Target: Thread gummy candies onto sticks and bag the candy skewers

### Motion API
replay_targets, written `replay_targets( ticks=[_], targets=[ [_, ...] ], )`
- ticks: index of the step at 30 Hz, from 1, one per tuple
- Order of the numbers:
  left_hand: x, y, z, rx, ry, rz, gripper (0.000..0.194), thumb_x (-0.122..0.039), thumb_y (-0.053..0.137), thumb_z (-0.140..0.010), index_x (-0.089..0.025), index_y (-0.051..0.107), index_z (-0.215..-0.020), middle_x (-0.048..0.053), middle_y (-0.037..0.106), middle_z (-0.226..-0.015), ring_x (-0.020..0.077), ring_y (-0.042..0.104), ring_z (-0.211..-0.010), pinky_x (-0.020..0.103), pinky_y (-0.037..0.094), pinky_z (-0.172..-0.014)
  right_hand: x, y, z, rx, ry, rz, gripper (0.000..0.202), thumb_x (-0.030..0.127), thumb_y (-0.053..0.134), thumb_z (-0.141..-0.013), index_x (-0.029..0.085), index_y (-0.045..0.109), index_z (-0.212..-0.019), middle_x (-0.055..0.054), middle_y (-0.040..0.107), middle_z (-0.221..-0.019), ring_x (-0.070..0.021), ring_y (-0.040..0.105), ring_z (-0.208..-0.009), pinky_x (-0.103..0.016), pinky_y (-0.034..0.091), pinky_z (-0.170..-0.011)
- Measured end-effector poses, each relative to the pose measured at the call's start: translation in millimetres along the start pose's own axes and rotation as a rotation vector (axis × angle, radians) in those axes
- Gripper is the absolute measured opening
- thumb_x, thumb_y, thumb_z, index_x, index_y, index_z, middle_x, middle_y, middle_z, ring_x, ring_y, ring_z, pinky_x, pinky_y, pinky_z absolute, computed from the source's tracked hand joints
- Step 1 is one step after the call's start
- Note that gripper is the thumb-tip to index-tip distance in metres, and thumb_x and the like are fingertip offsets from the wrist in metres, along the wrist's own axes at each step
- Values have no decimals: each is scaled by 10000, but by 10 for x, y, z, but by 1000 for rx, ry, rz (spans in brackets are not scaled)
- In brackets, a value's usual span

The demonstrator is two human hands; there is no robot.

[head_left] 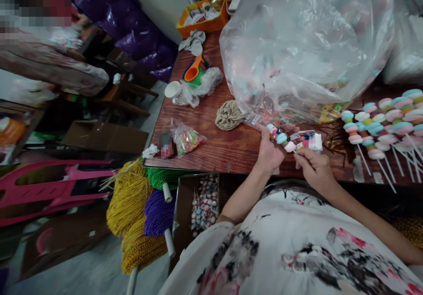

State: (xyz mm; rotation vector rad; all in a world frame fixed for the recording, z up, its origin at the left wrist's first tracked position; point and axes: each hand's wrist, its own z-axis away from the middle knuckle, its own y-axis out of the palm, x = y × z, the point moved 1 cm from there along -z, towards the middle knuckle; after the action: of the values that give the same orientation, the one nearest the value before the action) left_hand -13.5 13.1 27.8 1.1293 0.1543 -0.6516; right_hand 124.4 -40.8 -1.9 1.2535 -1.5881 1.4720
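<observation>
Over the table's front edge my left hand [271,150] has its fingers closed round a marshmallow skewer [280,138], with white, blue and pink pieces in what looks like a clear wrapper. My right hand [314,166] pinches the white stick end of that skewer. Just beyond my right fingers lies a printed packet or label [311,140], partly hidden. Several more marshmallow skewers [375,129] lie to the right, their white sticks pointing toward me. Thin brown-gold strips [340,138] are spread between them and my right hand.
A large clear bag [297,43] covers the table's back. Leftward are a beige cloth bundle [228,115], a white cup [173,90], an orange scoop [193,71] and a candy bag [188,140]. An open box of skewers [178,207] and yellow cord [132,198] stand below. A person [59,61] sits far left.
</observation>
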Motion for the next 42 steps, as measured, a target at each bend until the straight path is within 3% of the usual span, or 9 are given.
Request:
replay_targets(
  ticks=[4, 8, 12, 16, 21, 26, 31, 38, 42],
  targets=[
    [-12, -31, 13, -18, 6, -8, 649, -770, 342, -860, -211, 670, -846, 53, 715, -886, 231, 687, -958, 422, 563, -864, 49, 7, -35, 172, 403, -566, 254, 401, 567, -882, 193, 581, -738, 34, 532, -499, -89, 405, -438, -215, 288, -430],
    [8, -11, 38, 3, 2, -69, 640, -793, 355, -835, -212, 619, -779, 60, 707, -908, 231, 686, -955, 398, 574, -827, 75, 38, -49, 193, 511, -719, 237, 418, 608, -837, 193, 582, -765, 42, 515, -476, -84, 381, -422, -205, 249, -411],
    [101, 31, 53, 40, 18, -155, 607, -757, 386, -850, -191, 564, -719, 63, 679, -807, 202, 687, -894, 337, 578, -787, 112, 110, -28, 173, 292, -433, 248, 381, 542, -907, 195, 601, -755, 29, 568, -545, -91, 457, -484, -226, 373, -498],
    [90, -6, 74, 27, -12, -200, 530, -721, 512, -822, -201, 607, -803, 57, 692, -826, 210, 688, -958, 321, 566, -826, 99, 90, -10, -32, 70, -177, 158, 279, 529, -927, 202, 649, -858, 30, 593, -608, -104, 542, -561, -244, 450, -598],
    [-291, -4, 91, 93, 137, -218, 592, -756, 631, -705, -247, 654, -1008, 70, 719, -992, 254, 655, -1125, 396, 536, -918, 13, -19, 14, -186, -55, -101, 92, 224, 596, -892, 215, 680, -929, 19, 674, -671, -118, 621, -595, -247, 497, -622],
    [-554, 189, 48, 234, 242, -177, 475, -655, 600, -798, -235, 668, -1008, 58, 707, -896, 273, 686, -1048, 455, 540, -927, 40, -10, 6, -64, -69, -110, 116, 206, 571, -904, 201, 683, -876, 25, 658, -628, -103, 606, -562, -225, 487, -588],
    [-494, 241, -14, 114, 228, -182, 415, -474, 410, -985, -190, 509, -698, -50, 416, -536, 130, 635, -629, 438, 553, -940, 22, -10, 35, -135, -121, -78, 105, 187, 593, -893, 201, 689, -934, 34, 665, -637, -91, 617, -566, -206, 490, -596],
    [-363, 199, -15, -3, 279, -163, 418, -484, 407, -990, -189, 424, -693, -39, 427, -630, 102, 605, -658, 379, 562, -916, 9, 18, 119, -213, -49, -138, 121, 182, 582, -907, 213, 685, -963, 29, 668, -659, -97, 617, -583, -219, 499, -612],
    [-294, 116, -6, -7, 305, -278, 472, -556, 388, -973, -188, 437, -680, -33, 447, -612, 107, 595, -644, 341, 557, -866, 59, 7, 124, -222, -232, 30, 200, 121, 581, -883, 201, 671, -1043, 3, 709, -724, -118, 661, -613, -229, 517, -625]
  ],
)
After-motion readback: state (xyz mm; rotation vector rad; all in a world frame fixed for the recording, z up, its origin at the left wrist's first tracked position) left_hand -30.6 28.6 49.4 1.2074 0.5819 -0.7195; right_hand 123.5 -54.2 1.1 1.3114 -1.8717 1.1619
